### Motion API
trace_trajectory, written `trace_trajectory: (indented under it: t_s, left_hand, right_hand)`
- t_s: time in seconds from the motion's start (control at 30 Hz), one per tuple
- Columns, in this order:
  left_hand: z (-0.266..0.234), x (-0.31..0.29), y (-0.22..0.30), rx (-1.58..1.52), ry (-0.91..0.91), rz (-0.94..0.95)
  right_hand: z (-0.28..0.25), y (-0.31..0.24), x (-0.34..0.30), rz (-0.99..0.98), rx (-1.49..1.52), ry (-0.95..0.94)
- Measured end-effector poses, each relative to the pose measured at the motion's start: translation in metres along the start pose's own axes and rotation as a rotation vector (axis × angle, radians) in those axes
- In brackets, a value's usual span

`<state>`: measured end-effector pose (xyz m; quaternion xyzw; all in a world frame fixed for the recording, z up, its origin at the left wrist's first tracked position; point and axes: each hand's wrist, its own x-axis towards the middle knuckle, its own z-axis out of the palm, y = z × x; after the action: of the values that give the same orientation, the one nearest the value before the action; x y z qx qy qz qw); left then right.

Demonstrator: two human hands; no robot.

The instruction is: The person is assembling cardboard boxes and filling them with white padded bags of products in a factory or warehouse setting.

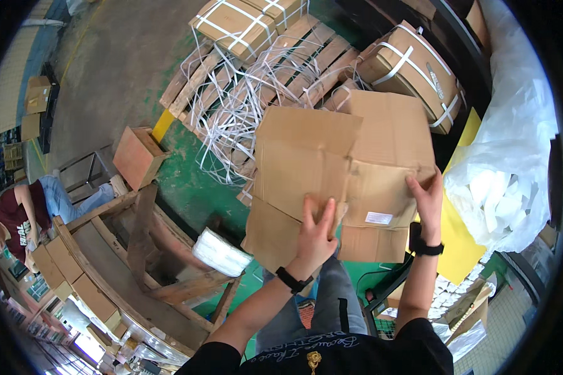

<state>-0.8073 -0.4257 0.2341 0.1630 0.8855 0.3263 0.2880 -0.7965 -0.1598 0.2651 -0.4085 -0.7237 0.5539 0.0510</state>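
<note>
A flattened cardboard box (306, 165) is spread out in front of me, creased down the middle, with a small white label on its right panel (391, 187). My left hand (317, 239) lies against its lower middle, fingers stretched out and spread on the cardboard near the crease. At the right edge, my right hand (428, 199) grips the cardboard with the thumb on its face. Whatever lies behind the panels is hidden. Each wrist wears a dark band.
Beyond the cardboard, tangled white strapping (238, 119) covers a wooden pallet (322, 40). Strapped cartons (234, 28) stand behind it. Clear plastic sheeting (507, 162) hangs at right over a yellow sheet (453, 240). A wooden crate frame (141, 234) and a seated person (28, 215) are at left.
</note>
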Motion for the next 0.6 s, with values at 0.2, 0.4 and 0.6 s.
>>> trace_trajectory:
  t_s: [0.2, 0.4, 0.6]
  left_hand:
    - [0.059, 0.017, 0.005, -0.132, -0.058, 0.05]
    - [0.06, 0.035, -0.025, 0.144, -0.034, 0.034]
    - [0.028, 0.052, -0.057, 0.443, -0.077, 0.056]
  right_hand:
    - [-0.009, 0.049, -0.029, -0.129, -0.46, 0.499]
    - [-0.007, 0.06, -0.013, -0.05, -0.612, 0.556]
    - [0.027, 0.06, -0.011, 0.014, -0.459, 0.43]
